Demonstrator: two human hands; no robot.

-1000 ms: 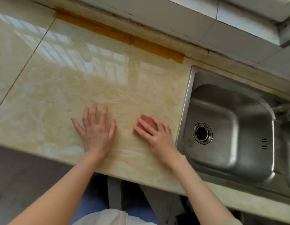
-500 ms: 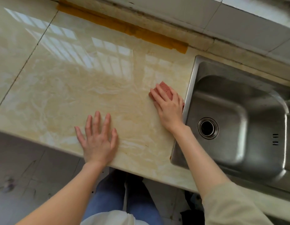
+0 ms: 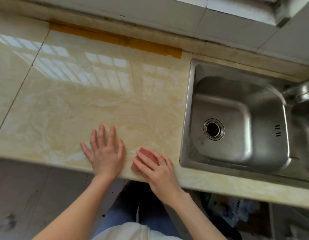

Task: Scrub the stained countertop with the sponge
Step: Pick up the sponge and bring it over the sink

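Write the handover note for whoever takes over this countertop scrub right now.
Left hand: flat on the countertop, fingers spread, holding nothing.
Right hand: straight fingers pressing the red sponge near the front edge, left of the sink.
Done: cannot tell how much.
Left: yellowish staining shows across the surface; an orange strip runs along the back edge.

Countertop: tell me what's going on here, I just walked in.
A person is cleaning the pale marble-look countertop, which shows yellowish staining. The right hand presses a reddish sponge flat against the surface near the front edge, a little left of the steel sink. The left hand rests flat beside it, fingers spread, holding nothing. An orange strip runs along the back edge by the wall.
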